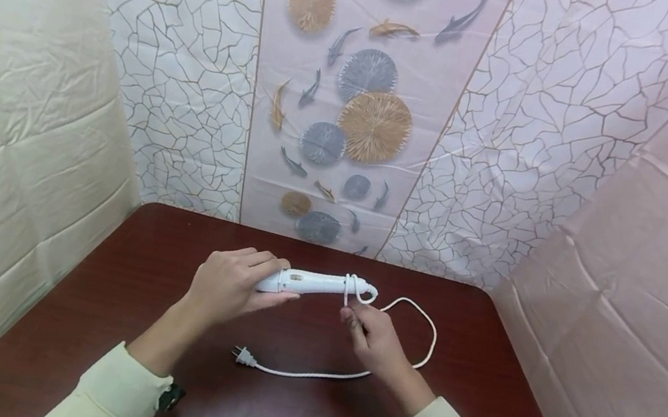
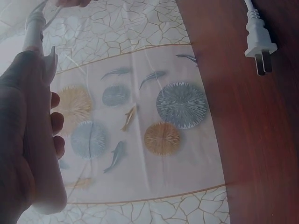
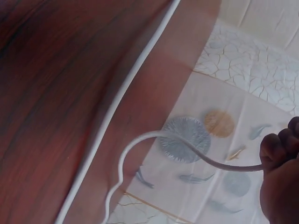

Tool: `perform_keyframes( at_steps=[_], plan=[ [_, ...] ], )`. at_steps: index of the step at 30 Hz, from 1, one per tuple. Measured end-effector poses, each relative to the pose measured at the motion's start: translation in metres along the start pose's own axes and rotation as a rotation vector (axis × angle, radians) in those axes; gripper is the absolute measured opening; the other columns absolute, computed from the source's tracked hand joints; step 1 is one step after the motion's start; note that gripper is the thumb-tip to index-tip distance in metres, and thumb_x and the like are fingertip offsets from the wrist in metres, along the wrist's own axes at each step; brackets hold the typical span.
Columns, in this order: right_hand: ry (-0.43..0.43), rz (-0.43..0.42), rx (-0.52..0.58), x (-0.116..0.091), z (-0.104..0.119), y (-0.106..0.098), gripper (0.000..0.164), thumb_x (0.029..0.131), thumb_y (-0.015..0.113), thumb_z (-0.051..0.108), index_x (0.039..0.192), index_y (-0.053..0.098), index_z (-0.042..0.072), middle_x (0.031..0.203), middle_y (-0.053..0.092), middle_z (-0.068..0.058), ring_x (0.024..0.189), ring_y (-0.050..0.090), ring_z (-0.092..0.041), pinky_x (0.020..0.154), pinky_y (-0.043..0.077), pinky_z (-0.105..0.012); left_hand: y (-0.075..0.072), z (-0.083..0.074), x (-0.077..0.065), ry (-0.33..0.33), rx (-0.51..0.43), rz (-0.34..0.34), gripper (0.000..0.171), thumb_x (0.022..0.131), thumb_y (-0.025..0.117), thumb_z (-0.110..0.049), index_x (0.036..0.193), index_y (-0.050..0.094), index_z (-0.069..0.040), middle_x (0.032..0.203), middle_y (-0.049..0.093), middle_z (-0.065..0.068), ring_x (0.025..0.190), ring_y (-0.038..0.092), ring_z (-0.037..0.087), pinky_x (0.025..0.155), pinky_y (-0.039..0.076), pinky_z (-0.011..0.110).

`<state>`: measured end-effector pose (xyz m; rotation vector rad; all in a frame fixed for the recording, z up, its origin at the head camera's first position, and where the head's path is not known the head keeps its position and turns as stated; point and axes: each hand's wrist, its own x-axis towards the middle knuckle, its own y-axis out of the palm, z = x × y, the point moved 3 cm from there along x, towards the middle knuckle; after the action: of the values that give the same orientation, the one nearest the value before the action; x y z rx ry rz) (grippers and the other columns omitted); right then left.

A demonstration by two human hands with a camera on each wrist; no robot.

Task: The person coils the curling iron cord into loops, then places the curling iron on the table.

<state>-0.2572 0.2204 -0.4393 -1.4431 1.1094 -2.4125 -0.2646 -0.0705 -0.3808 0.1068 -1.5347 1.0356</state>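
My left hand (image 1: 230, 283) grips a white hair-styling iron (image 1: 318, 283) by its left part, holding it level above the table. A small switch shows on its handle. White power cord (image 1: 433, 341) is wound around the handle's right end. Just below those turns, my right hand (image 1: 380, 338) pinches the cord between thumb and fingers. In the left wrist view the iron's rounded end (image 2: 49, 198) sticks out past the palm, with fingertips (image 2: 57, 122) curled round its far side. From the right hand the cord runs in a loose loop to a two-prong plug (image 1: 246, 356) on the table.
A dark red-brown table (image 1: 98, 288) lies under both hands. Behind it hangs a patterned cloth (image 1: 359, 132) with fish and round shapes. Plain beige cloth walls (image 1: 14, 114) stand at both sides.
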Motion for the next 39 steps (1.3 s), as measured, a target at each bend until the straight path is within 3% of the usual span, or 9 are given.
perform_keyframes(
  at_steps=[5,9,14,19,29,39],
  plan=[
    [-0.110,0.024,-0.234,0.003,0.017,-0.002,0.043,0.119,0.042,0.039,0.090,0.059,0.013,0.073,0.052,0.005,0.066,0.046,-0.005,0.059,0.042,-0.022,0.002,-0.002,0.002,-0.012,0.022,0.027,0.049,0.080,0.094,-0.053,0.112,0.081,-0.018,0.095,0.081,-0.002,0.074,0.074,0.017,0.053,0.056,0.033],
    [-0.219,-0.004,-0.372,0.008,0.028,-0.007,0.043,0.120,0.041,0.038,0.087,0.056,0.015,0.068,0.050,0.008,0.057,0.045,-0.006,0.049,0.035,-0.021,0.002,-0.003,0.003,-0.026,0.029,0.058,0.049,0.081,0.094,-0.054,0.113,0.082,-0.018,0.096,0.081,-0.002,0.074,0.074,0.018,0.053,0.056,0.034],
    [-0.318,-0.024,-0.439,0.015,0.039,-0.015,0.043,0.120,0.043,0.038,0.086,0.056,0.016,0.065,0.048,0.009,0.049,0.046,-0.007,0.043,0.027,-0.020,0.004,-0.004,0.002,-0.029,0.039,0.083,0.049,0.081,0.094,-0.054,0.114,0.083,-0.019,0.096,0.082,-0.002,0.074,0.075,0.019,0.054,0.057,0.035],
    [-0.353,0.002,-0.468,0.022,0.044,-0.022,0.043,0.120,0.042,0.041,0.090,0.060,0.016,0.067,0.049,0.009,0.050,0.047,-0.006,0.044,0.031,-0.021,0.005,-0.005,0.002,-0.029,0.057,0.095,0.049,0.083,0.093,-0.055,0.114,0.083,-0.019,0.096,0.081,-0.002,0.073,0.074,0.019,0.054,0.057,0.036],
    [-0.449,0.038,-0.522,0.033,0.045,-0.038,0.036,0.119,0.049,0.033,0.099,0.067,0.010,0.079,0.064,0.003,0.062,0.060,-0.012,0.049,0.050,-0.028,0.010,-0.006,0.001,-0.024,0.078,0.149,0.049,0.086,0.090,-0.057,0.118,0.083,-0.020,0.099,0.083,-0.003,0.076,0.076,0.019,0.054,0.057,0.037],
    [-0.398,0.047,-0.382,0.050,0.036,-0.054,0.031,0.111,0.067,0.038,0.102,0.072,0.009,0.089,0.065,0.001,0.073,0.061,-0.013,0.061,0.057,-0.029,0.011,-0.009,0.001,0.029,0.037,0.155,0.048,0.086,0.090,-0.055,0.118,0.083,-0.019,0.098,0.083,-0.006,0.077,0.075,0.015,0.056,0.057,0.033]
  ],
)
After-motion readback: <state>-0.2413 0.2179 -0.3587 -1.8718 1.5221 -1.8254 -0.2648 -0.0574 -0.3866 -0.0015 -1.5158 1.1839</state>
